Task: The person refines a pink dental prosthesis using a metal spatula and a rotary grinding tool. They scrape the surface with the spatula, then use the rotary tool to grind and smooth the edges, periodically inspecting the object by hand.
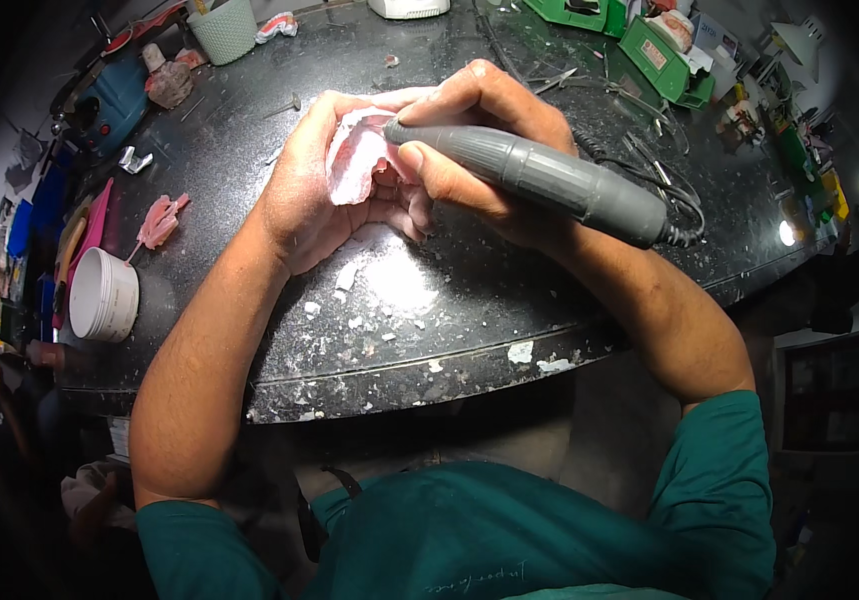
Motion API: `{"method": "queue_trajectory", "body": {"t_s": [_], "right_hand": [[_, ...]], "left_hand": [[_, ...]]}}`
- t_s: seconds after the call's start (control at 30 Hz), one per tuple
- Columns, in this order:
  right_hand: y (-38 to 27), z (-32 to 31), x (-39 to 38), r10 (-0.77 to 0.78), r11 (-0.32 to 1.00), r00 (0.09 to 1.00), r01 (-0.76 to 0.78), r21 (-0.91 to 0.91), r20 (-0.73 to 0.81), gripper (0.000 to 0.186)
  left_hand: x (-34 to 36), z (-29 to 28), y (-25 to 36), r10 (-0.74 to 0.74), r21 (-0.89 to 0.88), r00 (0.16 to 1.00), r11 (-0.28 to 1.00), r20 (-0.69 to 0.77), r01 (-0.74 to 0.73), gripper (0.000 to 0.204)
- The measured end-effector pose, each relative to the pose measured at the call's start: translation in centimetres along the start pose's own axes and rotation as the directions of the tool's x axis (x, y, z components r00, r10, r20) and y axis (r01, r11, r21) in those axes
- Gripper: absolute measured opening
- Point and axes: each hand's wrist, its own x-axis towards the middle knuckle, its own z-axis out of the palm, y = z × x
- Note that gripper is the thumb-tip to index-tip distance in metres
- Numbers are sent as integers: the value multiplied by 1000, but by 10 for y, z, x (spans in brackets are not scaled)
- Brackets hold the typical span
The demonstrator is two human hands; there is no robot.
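Observation:
My left hand (294, 205) is closed around a pink denture base (352, 170), curved and dusted with white powder, above the bench. In my right hand (489, 95) is a thick grey rotary handpiece (559, 180), gripped near its front end like a pen. Its nose reaches the denture base's upper right edge; the bur at the tip is hidden, so I cannot tell whether it touches. A coiled black cord (684, 237) leaves the rear of the handpiece. Both hands are close together, and white dust coats my left fingers.
Pale chips (347, 276) lie scattered on the dark bench (489, 285). At left stand a white tub (107, 295), a pink branched piece (161, 220) and a blue machine (117, 105). Green bins (664, 65) sit far right, near metal tools (554, 80). A pale textured cup (224, 32) stands far left.

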Motion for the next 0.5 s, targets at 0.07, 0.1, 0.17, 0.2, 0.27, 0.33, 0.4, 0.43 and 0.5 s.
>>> {"method": "queue_trajectory", "body": {"t_s": [0.07,0.1,0.17,0.2,0.27,0.33,0.4,0.43,0.5], "right_hand": [[-3,-1,0,18,1000,1000,-18,-10,23,24],[-5,-1,0,36,999,999,-35,-11,16,24],[-4,-2,0,11,1000,1000,-10,-23,16,24],[-1,-2,0,-32,999,999,33,-33,23,24],[0,-2,1,-48,998,999,49,-36,19,23],[-3,-2,0,7,1000,1000,-7,-21,-3,23],[-5,-1,0,21,1000,1000,-21,-10,-1,23],[-5,-1,0,28,1000,1000,-28,-5,0,23],[-3,-2,0,-3,1000,1000,3,-29,0,23]], "left_hand": [[-1,-1,0,8,19,1000,1000,12,-8,61],[-1,-2,0,12,28,1000,1000,17,-12,61],[-1,-1,0,20,17,1000,1000,20,-21,61],[-1,-1,-1,25,11,999,1000,21,-25,61],[1,-3,-1,2,-16,999,1000,41,-2,60],[1,-4,-1,8,-3,999,1000,50,-7,60],[-1,-4,-1,40,48,998,998,48,-42,61],[-1,-3,-1,30,36,998,999,49,-32,61],[0,-2,1,11,13,999,1000,52,-12,61]]}}
